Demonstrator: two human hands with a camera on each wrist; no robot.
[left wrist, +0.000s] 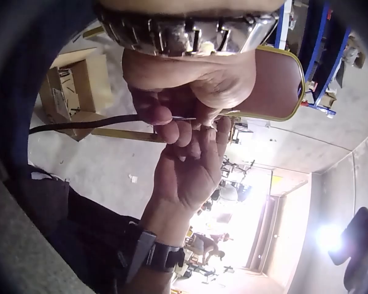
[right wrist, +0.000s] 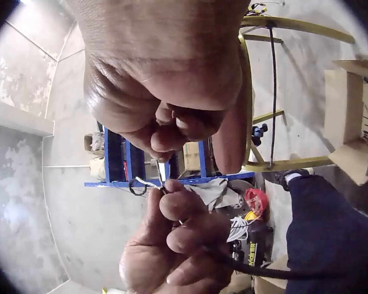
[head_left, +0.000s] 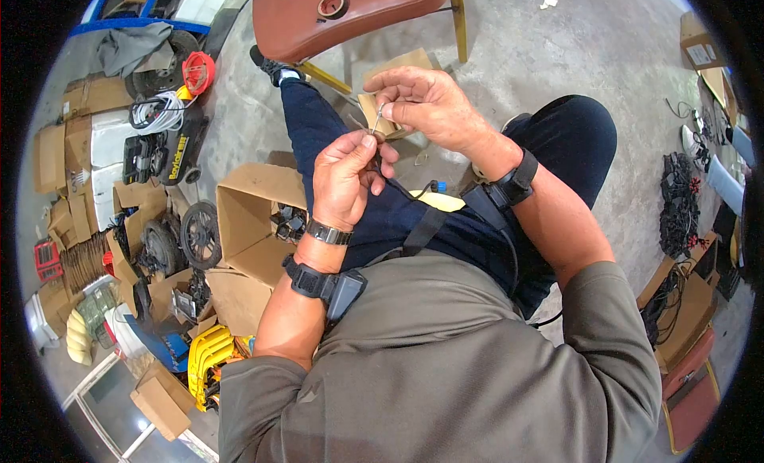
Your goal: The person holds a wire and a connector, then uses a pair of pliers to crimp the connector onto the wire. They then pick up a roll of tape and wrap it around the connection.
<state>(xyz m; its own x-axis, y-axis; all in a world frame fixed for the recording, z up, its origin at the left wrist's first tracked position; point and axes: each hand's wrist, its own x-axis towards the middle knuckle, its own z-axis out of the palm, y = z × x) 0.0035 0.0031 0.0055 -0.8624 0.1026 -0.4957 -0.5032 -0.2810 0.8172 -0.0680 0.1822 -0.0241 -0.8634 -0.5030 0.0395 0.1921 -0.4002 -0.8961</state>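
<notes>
Left hand pinches black cable near its end.

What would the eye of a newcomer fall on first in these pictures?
Probably the person's left grip, holding a dark cable, and right grip, pinching a silvery strand, above the middle of the head view. Next might come the brown padded chair at its top edge and the bright red object at upper left.
</notes>
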